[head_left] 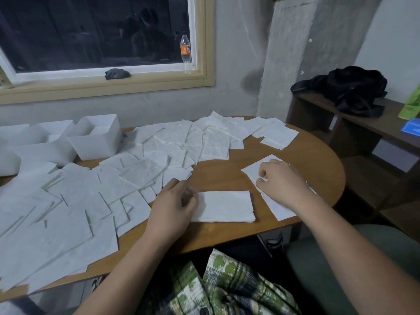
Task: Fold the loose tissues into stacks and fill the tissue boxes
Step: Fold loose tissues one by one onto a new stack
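Loose tissues (pixel 141 155), white and square, lie overlapping in a wide spread across the left and middle of a round wooden table (pixel 227 173), running from its near left edge to its far rim. At the far left, white open-topped tissue boxes (pixel 95 137) stand side by side against the wall, touching the edge of the spread. Behind them is a dark window with a crumpled dark cloth (pixel 117 73) and a clear bottle (pixel 186 53) with an orange label on its sill.

At the front, just right of the spread, the left hand (pixel 175 203) lies on the table with its fingers curled inward against the left end of a folded stack (pixel 225 206), a neat white rectangle lying flat. The fingertips are blurred, so whether they grip the stack cannot be told.

Further right, the right hand (pixel 281 180) rests on a single tissue (pixel 252 170) lying apart from the stack. Its fingers are curled, and thumb and forefinger pinch the tissue near its left edge.

At the far right, a black bag (pixel 347 89) sits on a dark wooden shelf (pixel 375 123).
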Tool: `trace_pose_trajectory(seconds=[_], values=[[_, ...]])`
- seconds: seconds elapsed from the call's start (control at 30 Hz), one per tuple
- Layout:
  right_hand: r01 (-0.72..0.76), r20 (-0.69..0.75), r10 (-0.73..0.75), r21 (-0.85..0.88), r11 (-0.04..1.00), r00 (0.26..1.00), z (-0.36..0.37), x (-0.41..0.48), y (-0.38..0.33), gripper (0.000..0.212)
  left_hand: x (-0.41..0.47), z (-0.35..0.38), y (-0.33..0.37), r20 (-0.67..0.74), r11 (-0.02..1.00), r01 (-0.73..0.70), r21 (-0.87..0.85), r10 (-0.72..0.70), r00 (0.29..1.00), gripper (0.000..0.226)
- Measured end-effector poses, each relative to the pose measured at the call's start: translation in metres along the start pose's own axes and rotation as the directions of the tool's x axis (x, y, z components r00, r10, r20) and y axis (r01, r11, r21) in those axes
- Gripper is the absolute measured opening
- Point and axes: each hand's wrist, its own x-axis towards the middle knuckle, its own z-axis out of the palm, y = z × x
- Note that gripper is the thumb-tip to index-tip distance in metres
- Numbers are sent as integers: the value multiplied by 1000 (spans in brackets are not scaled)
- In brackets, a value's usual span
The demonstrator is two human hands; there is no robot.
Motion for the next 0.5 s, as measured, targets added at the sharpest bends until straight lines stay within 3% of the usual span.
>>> trace_pose_trajectory(seconds=[0.2,0.37,0.5], values=[[22,125,-12,-76,997,992,-19,0,-4,14,1,-2,0,-7,1000,10,-12,-10,1000,10],[51,127,-26,-199,979,992,-19,2,-8,14,1,-2,-1,-10,1000,8,1,-8,1000,10],[21,120,-8,-103,995,993,-20,4,-5,18,1,-3,-1,-13,1000,19,1,-19,1000,10]])
